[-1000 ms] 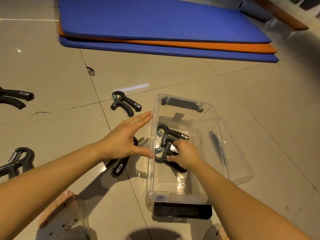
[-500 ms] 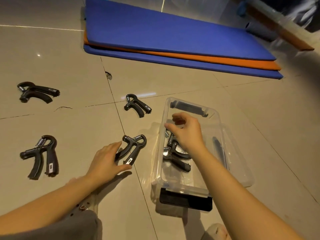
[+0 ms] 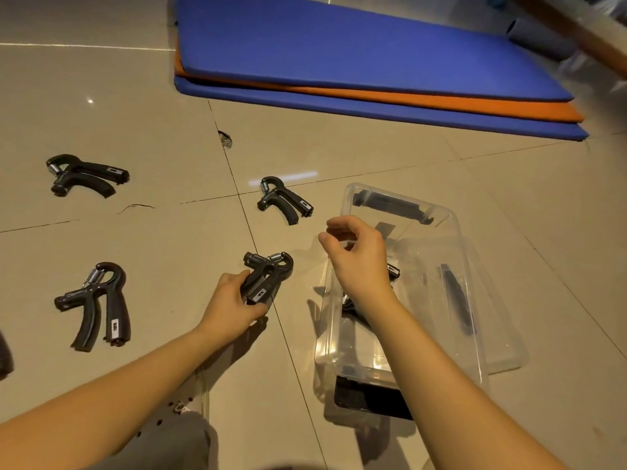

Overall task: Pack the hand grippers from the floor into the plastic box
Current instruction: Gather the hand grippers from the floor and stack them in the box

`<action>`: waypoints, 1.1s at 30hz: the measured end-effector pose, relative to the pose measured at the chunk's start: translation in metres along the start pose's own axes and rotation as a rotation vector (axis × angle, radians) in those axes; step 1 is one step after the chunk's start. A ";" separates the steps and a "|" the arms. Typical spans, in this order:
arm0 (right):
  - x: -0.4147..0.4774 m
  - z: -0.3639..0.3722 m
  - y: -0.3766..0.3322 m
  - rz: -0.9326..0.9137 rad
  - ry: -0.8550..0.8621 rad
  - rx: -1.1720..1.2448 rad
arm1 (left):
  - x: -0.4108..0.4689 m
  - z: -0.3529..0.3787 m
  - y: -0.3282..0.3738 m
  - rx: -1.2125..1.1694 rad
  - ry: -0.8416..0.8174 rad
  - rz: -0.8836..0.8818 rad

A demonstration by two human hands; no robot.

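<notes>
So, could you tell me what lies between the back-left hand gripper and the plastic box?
Another hand gripper, untouched, as the head view shows.

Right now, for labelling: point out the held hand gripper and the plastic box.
held hand gripper (image 3: 267, 279): head view, black body above the fingers.
plastic box (image 3: 400, 199): head view, far wall.

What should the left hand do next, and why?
Probably lift the gripper and carry it right into the box. The left hand grips it beside the open box, and the right hand hovers empty over the box, holding nothing to place first.
</notes>
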State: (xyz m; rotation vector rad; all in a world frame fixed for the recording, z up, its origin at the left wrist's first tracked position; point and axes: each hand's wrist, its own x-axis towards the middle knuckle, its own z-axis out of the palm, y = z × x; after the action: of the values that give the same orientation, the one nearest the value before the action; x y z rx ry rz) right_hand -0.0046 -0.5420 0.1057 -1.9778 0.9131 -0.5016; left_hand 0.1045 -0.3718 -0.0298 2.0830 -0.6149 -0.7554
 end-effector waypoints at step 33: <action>0.001 -0.058 -0.033 0.110 -0.119 0.602 | 0.026 -0.088 0.194 0.025 -0.355 0.580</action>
State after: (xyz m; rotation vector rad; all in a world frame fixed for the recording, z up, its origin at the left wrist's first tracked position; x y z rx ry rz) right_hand -0.0278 -0.5630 0.1641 -1.3878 0.6883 -0.5164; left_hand 0.1534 -0.4475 0.1647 1.6628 -1.3553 -0.7710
